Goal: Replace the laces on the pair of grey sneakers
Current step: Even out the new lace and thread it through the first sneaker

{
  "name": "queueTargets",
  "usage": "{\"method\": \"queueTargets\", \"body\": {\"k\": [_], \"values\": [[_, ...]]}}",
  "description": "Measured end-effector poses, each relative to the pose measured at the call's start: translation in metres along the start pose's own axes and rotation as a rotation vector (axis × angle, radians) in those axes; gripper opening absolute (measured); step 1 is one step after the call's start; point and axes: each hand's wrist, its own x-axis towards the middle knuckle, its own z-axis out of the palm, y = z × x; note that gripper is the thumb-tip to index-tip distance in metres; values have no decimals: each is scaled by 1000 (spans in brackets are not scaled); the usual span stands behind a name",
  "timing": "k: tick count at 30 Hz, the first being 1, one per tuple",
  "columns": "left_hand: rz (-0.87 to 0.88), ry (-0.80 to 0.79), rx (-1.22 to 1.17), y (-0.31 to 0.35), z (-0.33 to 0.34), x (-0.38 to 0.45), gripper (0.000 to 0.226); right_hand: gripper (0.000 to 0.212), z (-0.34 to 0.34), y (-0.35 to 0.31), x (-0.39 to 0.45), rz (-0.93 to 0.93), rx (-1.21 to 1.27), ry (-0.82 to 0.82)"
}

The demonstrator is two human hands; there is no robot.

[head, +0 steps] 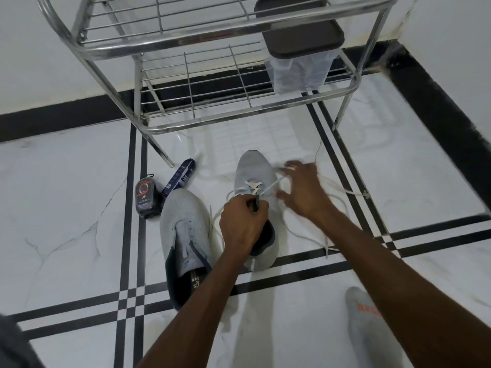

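Two grey sneakers stand on the white tiled floor. The left sneaker (pixel 186 229) has no lace in its eyelets. The right sneaker (pixel 253 170) carries a white lace (pixel 252 185) crossed through its front eyelets, with long loose ends trailing on the floor to the right. My left hand (pixel 243 224) rests over the right sneaker's opening and grips its tongue near the dark edge. My right hand (pixel 300 189), blurred, hovers beside the shoe's right side with fingers spread, a lace strand running to its fingertips.
A steel wire shoe rack (pixel 212 112) stands just behind the shoes, holding a clear box with a dark lid (pixel 300 49). A dark spray can (pixel 180 176) and a small polish container (pixel 146 197) lie left of the sneakers. My socked foot (pixel 369 322) sits at lower right.
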Motion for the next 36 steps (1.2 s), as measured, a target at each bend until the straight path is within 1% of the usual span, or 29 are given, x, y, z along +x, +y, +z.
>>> {"method": "queueTargets", "body": {"k": [1, 2, 3, 5, 6, 7, 8, 9, 10, 11, 12, 13, 14, 15, 16, 17, 20, 22, 24, 26, 28, 29, 31, 32, 33, 35, 36], "values": [[5, 4, 1, 1, 0, 1, 37, 38, 15, -7, -1, -73, -48, -84], [8, 6, 2, 2, 1, 3, 38, 33, 24, -11, -1, -112, -98, -105], [7, 7, -2, 1, 0, 3, 37, 30, 29, -10, 0, -107, -103, -90], [-8, 6, 1, -1, -1, 3, 32, 21, 19, 1, 2, 9, -64, 68], [-16, 5, 7, -2, -2, 2, 30, 22, 11, 14, 1, 77, -79, 150], [-20, 3, 12, -3, -2, 2, 29, 25, 1, 29, -1, 127, -96, 198], [-23, 3, 13, -4, -2, 1, 29, 24, -7, 41, -5, 171, -151, 160], [-27, 4, 12, -4, -3, 0, 30, 21, -12, 49, -6, 221, -216, 85], [-30, 2, 7, -5, -3, 0, 30, 23, -13, 50, -8, 238, -263, 12], [-26, 0, -1, -4, -3, 0, 30, 25, -8, 47, -9, 212, -223, -20], [-23, -2, -8, -3, -3, 0, 31, 27, -4, 38, -9, 144, -102, -25], [-19, -5, -13, -3, -3, 1, 31, 37, 1, 27, -9, 56, 13, -29], [-14, -10, -16, -3, -3, 2, 32, 37, 6, 14, -7, -27, 95, -39], [-5, -9, -21, -3, -3, 3, 34, 27, 11, 4, -6, -97, 132, -46], [2, -4, -22, -4, -2, 3, 35, 14, 14, -4, -5, -127, 108, -70], [6, 2, -16, -5, -2, 4, 35, 10, 16, -7, -4, -127, 60, -87], [-5, 1, 19, -7, 0, 4, 30, 20, 18, -9, -9, -57, -109, -119], [-16, -9, 35, -5, 2, 2, 28, 20, 9, -11, -12, -24, -129, -165], [-7, -9, 41, -3, -2, 0, 25, 17, -4, -16, -13, 20, 6, -210], [40, -2, 53, 1, -8, 1, 26, 14, -19, -25, -10, 90, 285, -215], [165, -32, 18, 7, -17, 9, 37, 16, -34, -35, -6, 158, 564, -232], [241, -87, -30, 10, -20, 18, 43, 19, -41, -37, -3, 185, 663, -247], [339, -242, -125, 15, -22, 37, 48, 24, -55, -37, 2, 209, 748, -276], [362, -301, -150, 17, -23, 46, 42, 27, -61, -35, 3, 212, 756, -282], [382, -332, -160, 18, -25, 53, 31, 28, -67, -33, 4, 216, 764, -285], [408, -315, -190, 19, -28, 63, 15, 27, -76, -30, 5, 217, 796, -293], [371, -286, -223, 16, -30, 67, 12, 24, -80, -28, 5, 213, 804, -298]]}}
